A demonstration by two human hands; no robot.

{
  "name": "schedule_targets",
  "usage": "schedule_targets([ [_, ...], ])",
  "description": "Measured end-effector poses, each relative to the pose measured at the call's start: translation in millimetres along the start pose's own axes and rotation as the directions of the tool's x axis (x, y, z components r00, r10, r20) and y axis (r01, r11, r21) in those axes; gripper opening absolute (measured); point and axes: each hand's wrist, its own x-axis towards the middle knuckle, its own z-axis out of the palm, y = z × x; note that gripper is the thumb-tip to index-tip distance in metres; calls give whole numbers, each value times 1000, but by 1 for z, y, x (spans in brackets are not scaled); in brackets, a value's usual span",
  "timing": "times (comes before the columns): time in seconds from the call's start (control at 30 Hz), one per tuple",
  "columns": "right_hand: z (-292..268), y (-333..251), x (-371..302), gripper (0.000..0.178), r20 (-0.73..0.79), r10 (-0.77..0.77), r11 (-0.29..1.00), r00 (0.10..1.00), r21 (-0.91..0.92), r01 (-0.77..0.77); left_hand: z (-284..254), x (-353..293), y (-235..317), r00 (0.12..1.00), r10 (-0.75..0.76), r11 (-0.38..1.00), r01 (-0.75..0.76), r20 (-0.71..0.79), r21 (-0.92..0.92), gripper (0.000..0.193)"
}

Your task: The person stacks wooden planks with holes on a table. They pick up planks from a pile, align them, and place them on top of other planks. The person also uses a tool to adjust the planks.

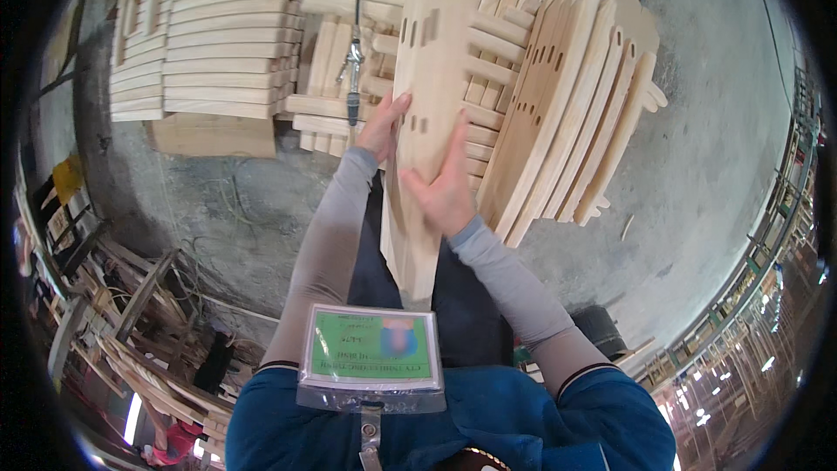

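A long pale wooden board (430,57) with several oblong slots stretches away from me, its near end between my legs. It looks blurred by motion. My left hand (381,128) grips its left edge, thumb at the edge and the other fingers partly hidden. My right hand (443,194) holds the right side, with the thumb across the face and a finger stretched along the edge. Left of the board, a metal air blow gun (353,61) on a dark hose lies over stacked wooden slats (327,105).
To the right leans a row of slotted curved boards (558,105) beside slatted frames (493,70). A tall stack of wooden pieces (227,35) stands at the far left on cardboard (214,135). Wooden racks (131,314) line the lower left. The concrete floor (697,122) extends right.
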Motion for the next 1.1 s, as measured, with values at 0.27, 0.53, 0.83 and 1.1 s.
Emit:
schedule_targets([
  [0.27,45,-188,-112,88,298,-262,846,918,-387,367,7,-206,43,977,192,962,-206,-93,-181,62],
  [0.53,121,-263,-221,105,457,-265,917,849,-153,368,-45,-390,95,830,494,828,-540,-260,-150,62],
  [0.83,264,-340,-419,127,782,-210,933,586,-19,360,-172,-643,107,536,735,580,-814,-416,-26,62],
  [1.1,345,-382,-581,126,894,-158,911,419,-32,412,-257,-820,61,333,754,458,-884,-566,90,63],
])
